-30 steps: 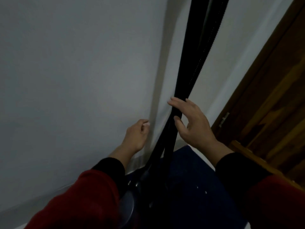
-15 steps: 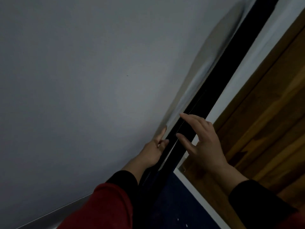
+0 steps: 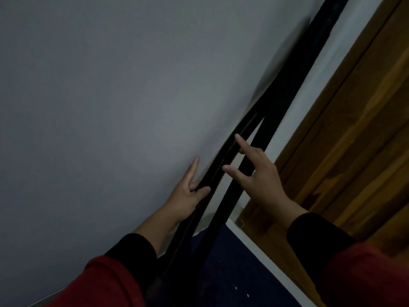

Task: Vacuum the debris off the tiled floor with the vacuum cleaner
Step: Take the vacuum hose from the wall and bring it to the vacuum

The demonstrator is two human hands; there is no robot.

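Dim corner of a room, seen at a steep tilt. Against the pale grey painted wall (image 3: pixel 110 107), a black ribbed flexible vacuum hose (image 3: pixel 223 158) running up on a slant, with a smooth black rigid vacuum tube (image 3: pixel 261 138) just beside it to the right; both converging higher up and leaving the top edge of the view together. Left hand (image 3: pixel 188 193) at the hose's left side: forefinger stretched flat along the wall, thumb and other fingers curled on the ribbed hose, gripping it loosely. Right hand (image 3: pixel 256 173) spread wide, forefinger tip touching the hose, thumb reaching toward it lower down, remaining fingers lying over the rigid tube; no closed grip there. Black cuffs under red sleeves (image 3: pixel 104 282) on both forearms. Lower ends of hose and tube lost in shadow near the left sleeve, vacuum body not made out. Dark navy blue floor surface (image 3: pixel 228 267) below, with a few small white specks of debris (image 3: pixel 236 288) on it. White baseboard strip (image 3: pixel 261 242) at the floor's right edge, brown wooden panelled door (image 3: pixel 354 134) behind it. No bin or container in sight.
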